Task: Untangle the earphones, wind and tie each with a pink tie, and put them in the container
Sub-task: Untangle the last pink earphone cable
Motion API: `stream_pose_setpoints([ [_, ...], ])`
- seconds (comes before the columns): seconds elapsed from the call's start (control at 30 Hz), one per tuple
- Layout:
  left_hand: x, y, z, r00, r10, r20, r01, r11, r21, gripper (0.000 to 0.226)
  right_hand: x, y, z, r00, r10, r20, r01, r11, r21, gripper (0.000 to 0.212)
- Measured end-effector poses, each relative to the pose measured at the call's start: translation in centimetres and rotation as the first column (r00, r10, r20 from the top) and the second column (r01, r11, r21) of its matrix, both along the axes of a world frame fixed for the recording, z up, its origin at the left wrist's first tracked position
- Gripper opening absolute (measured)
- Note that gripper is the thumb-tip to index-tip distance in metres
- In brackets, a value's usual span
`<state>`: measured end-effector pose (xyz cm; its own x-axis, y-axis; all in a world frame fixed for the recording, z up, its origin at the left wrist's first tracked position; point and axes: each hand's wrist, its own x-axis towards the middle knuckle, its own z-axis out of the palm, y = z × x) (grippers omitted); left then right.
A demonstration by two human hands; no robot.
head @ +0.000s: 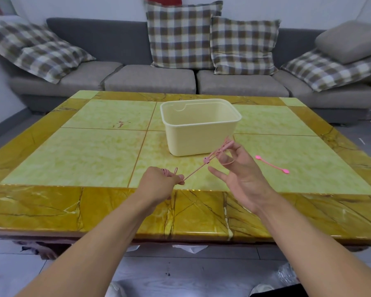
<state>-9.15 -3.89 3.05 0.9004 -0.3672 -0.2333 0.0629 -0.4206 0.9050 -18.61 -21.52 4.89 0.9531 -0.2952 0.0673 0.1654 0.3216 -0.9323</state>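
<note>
Earphones (210, 158), pink, stretch taut at lower centre between the left hand (161, 181), clenched on a bundle, and the right hand (240, 172) pinching loops, so winding looks half done, with the pink tie (272, 165) unused on the worktop (73, 146) and the container (199, 127) seemingly unfilled.

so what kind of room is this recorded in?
Most likely a home living room. A grey sofa with plaid cushions runs along the wall, and the work happens on a low marble-pattern coffee table in front of it, where a cream plastic container sits.
</note>
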Motion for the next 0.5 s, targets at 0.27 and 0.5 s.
stream_pose_setpoints([
  [0.27, 0.7, 0.6, -0.5, 1.000, 0.021, -0.018, -0.021, 0.999, 0.025, 0.023, 0.4, 0.4, -1.0, 0.962, -0.187, -0.197, 0.102, 0.921, -0.376, 0.132],
  [0.5, 1.2, 0.7, 0.0, 0.985, 0.113, -0.129, -0.149, 0.934, -0.324, 0.029, 0.1, 0.0, -0.9, 0.961, -0.149, -0.234, 0.036, 0.903, -0.429, 0.060],
])
